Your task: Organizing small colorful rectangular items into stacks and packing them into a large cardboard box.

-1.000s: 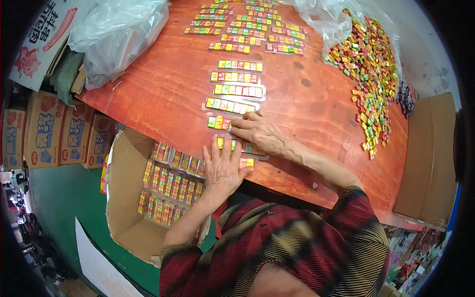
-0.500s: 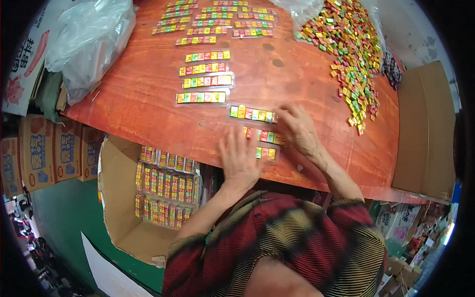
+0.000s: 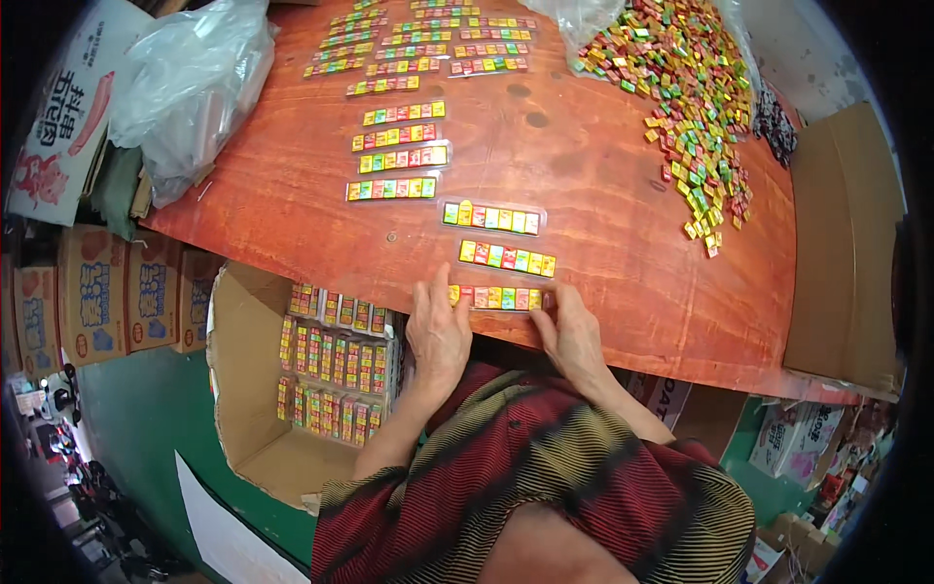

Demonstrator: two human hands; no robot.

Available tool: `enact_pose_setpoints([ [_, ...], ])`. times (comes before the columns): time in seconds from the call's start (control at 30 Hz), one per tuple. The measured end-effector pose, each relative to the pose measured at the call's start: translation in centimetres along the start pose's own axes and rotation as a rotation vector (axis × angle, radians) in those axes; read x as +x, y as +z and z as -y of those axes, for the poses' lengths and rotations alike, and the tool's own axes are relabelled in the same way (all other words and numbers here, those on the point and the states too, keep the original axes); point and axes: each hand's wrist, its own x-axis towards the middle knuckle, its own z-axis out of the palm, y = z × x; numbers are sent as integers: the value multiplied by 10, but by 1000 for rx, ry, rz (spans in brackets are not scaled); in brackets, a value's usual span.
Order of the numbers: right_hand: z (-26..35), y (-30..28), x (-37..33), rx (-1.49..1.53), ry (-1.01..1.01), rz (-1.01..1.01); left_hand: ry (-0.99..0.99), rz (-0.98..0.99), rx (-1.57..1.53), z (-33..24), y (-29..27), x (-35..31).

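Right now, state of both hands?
Left hand: open, fingers flat at the left end of the nearest candy strip.
Right hand: open, fingers on that strip's right end.

Both hands rest at the near edge of the red-brown table (image 3: 603,165): left hand (image 3: 438,336) and right hand (image 3: 574,336) flank a strip of coloured candies (image 3: 498,298), fingers touching its ends. Two similar strips (image 3: 491,217) lie just beyond, further rows farther off. A loose candy pile (image 3: 696,107) sits far right. An open cardboard box (image 3: 243,389) of packed strips stands below the left hand
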Motion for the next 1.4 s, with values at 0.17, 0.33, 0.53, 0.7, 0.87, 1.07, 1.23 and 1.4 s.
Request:
enact_pose_setpoints([
  [0.17,-19,-7,-1,237,47,-1,-41,-20,-192,-8,-2,0],
  [0.33,-22,-17,28,387,171,-16,25,-16,-253,-10,7,36],
  [0.53,-30,-9,37,54,27,-62,-67,166,41,-17,4,47],
  [0.7,-26,-8,42,186,25,-4,-25,101,-147,-6,11,34],
  [0.87,-30,-9,54,519,118,79,-32,-20,-224,-17,-2,50],
  [1.07,-23,-2,87,202,43,-19,-59,21,-86,-6,14,92],
  [1.23,-22,-3,93,64,103,30,-44,100,57,-7,13,91],
  [1.4,-43,6,102,225,46,90,-46,59,-64,0,17,90],
])
